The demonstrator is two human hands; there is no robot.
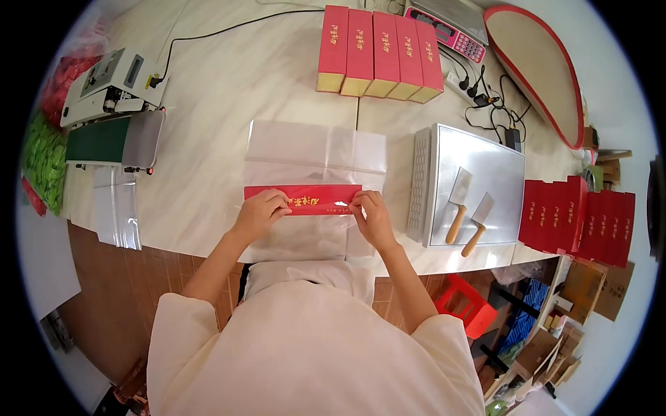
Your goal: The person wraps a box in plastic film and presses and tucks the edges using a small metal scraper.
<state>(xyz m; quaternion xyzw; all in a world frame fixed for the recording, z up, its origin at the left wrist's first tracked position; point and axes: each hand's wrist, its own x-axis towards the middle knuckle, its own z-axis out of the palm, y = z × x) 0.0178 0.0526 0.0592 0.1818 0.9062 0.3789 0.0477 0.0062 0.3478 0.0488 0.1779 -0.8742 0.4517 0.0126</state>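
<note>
I had my left hand [266,211] pinching the near edge of the gold-lettered red box [312,201], left of its middle, and my right hand [368,213] pinching its right end. The box lay crosswise over clear plastic film [298,149] at the table's near side.

Beyond, five upright red cartons [385,55] stood side by side; I couldn't see into them. More red boxes [579,218] stood in rows at the right. At far left, clear bags held red packets [59,87] and green packets [45,156], beside a machine with a green belt [97,142].

Two wooden-handled trowels [466,215] rested on a metal case [496,166] to my right. The marbled table [208,90] carried a pink-keyed scale [451,31] at its far side. Below, I made out a red stool [466,305] on brown floor tiles [132,277].
</note>
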